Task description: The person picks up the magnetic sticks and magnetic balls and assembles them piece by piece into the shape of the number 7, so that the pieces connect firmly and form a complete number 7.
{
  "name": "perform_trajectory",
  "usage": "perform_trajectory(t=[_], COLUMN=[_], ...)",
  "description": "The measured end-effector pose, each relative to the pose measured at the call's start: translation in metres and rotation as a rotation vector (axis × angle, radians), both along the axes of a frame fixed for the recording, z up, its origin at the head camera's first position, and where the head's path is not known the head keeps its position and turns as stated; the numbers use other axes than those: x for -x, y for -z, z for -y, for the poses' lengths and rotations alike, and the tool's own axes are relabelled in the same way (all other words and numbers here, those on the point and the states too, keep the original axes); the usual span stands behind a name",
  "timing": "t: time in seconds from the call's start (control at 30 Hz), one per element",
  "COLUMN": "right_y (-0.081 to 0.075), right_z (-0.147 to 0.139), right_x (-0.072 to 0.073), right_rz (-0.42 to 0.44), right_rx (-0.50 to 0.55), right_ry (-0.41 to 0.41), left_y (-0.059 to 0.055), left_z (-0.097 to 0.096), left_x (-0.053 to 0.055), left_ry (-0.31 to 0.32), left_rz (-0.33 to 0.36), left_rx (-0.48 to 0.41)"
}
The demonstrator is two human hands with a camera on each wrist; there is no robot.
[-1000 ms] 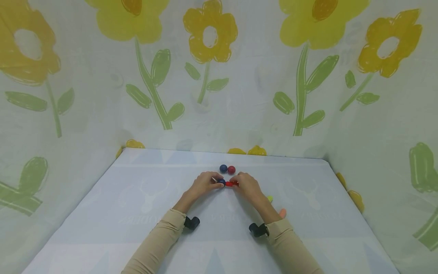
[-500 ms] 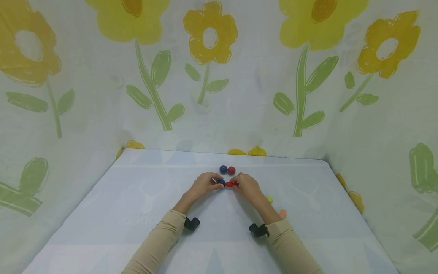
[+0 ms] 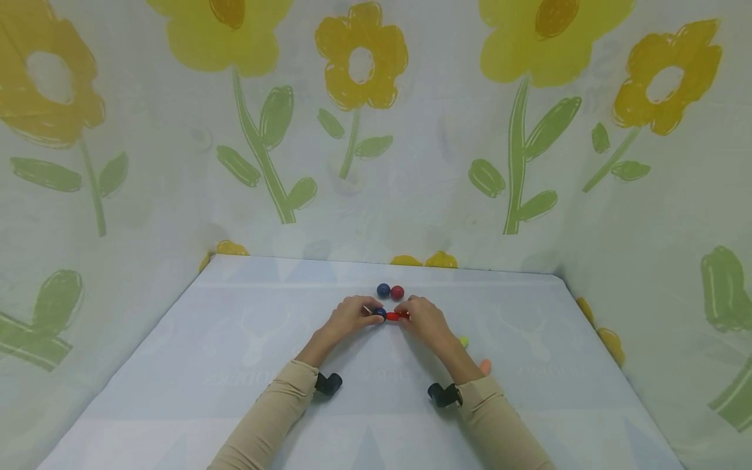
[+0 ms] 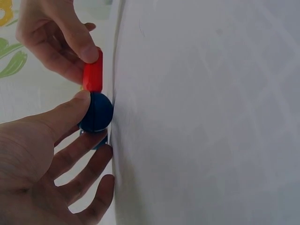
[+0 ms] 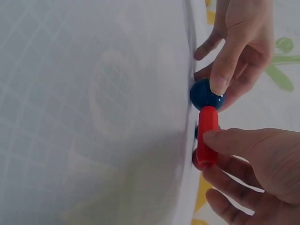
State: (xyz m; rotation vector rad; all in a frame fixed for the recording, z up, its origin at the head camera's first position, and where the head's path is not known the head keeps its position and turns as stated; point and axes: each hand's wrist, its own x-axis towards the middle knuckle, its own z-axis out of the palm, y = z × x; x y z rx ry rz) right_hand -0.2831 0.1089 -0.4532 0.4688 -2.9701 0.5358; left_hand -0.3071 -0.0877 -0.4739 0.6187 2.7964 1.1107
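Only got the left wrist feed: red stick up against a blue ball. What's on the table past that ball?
Observer: Head view shows a red ball beside the other blue ball, on the far side of the hold.
Operator: Anything near the right arm?
Observer: Head view again: a yellow-green item and an orange item, both partly hidden by the right arm.
Operator: End of the stick away from the ball?
Observer: Right wrist view: the right hand pinches the red stick, and its end away from the held blue ball shows past the thumb.
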Motion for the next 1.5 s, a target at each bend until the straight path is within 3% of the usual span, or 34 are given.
perform_trajectory(t=[0.73,1.13,1.5], right_y=[-0.005,-0.008,-0.001], right_z=[-0.015,-0.024,-0.030], right_x=[0.007,0.019,0.033], right_rz=[0.063,0.145,0.214], right_rx=[0.013,0.079,0.148], right_ry=[0.050,0.101,0.101], left_y=[0.001,-0.002,0.001], left_z=[0.001,0.001,0.001], left_x=[0.001,0.003,0.004], left_ry=[0.011,0.006,0.001], left_rz=[-0.009,0.008,0.028], left_rx=[0.008,0.005,0.004])
